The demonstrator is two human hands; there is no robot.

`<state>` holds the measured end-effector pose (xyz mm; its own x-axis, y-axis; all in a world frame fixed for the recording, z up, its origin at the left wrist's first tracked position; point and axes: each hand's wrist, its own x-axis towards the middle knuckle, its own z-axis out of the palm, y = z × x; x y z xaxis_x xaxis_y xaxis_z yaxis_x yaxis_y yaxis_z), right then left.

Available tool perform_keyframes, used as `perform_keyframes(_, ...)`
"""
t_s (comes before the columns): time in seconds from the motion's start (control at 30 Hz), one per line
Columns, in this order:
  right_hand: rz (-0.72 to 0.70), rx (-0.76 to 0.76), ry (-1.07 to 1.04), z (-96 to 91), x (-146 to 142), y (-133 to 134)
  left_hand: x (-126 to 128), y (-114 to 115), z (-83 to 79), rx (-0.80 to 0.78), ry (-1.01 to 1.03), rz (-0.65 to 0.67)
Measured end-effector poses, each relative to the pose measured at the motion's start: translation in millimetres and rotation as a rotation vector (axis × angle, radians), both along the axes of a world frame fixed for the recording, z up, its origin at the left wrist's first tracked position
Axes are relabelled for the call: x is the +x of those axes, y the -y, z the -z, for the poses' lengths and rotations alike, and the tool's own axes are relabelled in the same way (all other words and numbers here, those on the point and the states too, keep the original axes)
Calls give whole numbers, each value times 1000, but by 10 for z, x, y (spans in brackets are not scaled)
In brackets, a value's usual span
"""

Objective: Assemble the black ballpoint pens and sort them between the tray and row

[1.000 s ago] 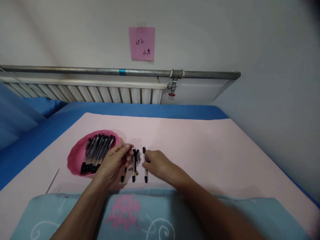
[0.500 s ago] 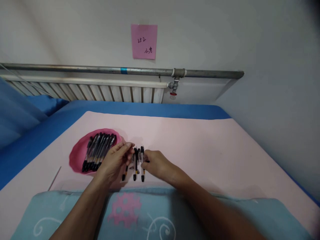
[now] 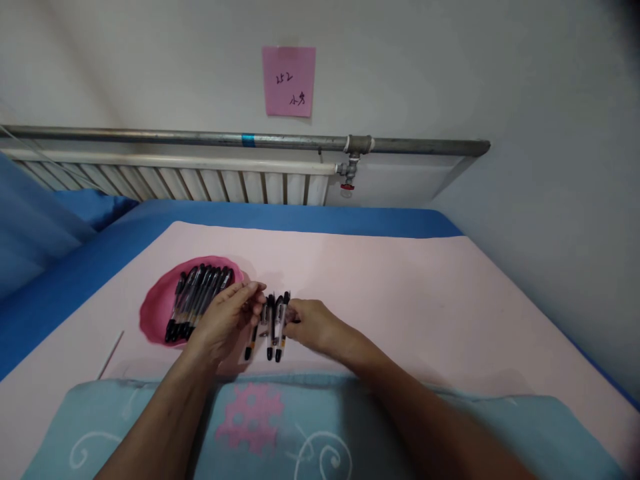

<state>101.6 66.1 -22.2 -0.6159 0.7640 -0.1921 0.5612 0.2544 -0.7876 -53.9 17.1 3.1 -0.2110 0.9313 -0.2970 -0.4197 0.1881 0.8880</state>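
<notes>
Several clear pens with black ends lie side by side on the pink sheet between my hands. The rightmost pen [image 3: 282,333] leans slightly, its top to the right, and my right hand [image 3: 314,325] closes its fingers on it from the right. Left of it is another pen [image 3: 271,330], lying straight. My left hand [image 3: 231,315] is bent over the leftmost pen [image 3: 251,343] with thumb and fingers drawn together; whatever is in them is hidden. Small clear caps and metal tips show among the pens. A pink basket [image 3: 151,317] with many pens [image 3: 197,300] stands behind my left hand.
A thin white stick [image 3: 110,355] lies at the left on the pink sheet [image 3: 390,293]. A blue patterned cushion or cloth [image 3: 295,427] lies under my forearms. A radiator [image 3: 200,185], a metal pipe [image 3: 175,138] and a pink note [image 3: 289,81] are at the back wall.
The rightmost pen has tilted, its lower end swinging left towards the middle pen. My left hand has shifted slightly left and up. My right hand stays nearly in place.
</notes>
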Motion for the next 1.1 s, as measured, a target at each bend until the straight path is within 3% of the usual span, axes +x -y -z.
perform_keyframes(0.13,40,59,15,-49,42,-64,43,-18,-24,-85,175,51)
perform_keyframes(0.27,126,233,-65,-148,57,-62,89,-25,-52,-122,319,86)
perform_keyframes(0.43,8,468,-170,-279,18,61,127,-17,-48,-78,388,115)
perform_keyframes(0.63,-168,577,-128,-206,-36,154,270,52,-109,-120,401,203)
perform_keyframes(0.77,-133,567,-94,-201,-21,93,280,57,-106,-78,411,255)
perform_keyframes(0.9,-28,471,-91,-259,61,-44,189,27,-92,-69,305,136)
perform_keyframes(1.1,34,381,-96,-195,117,-118,117,2,-84,-61,311,126)
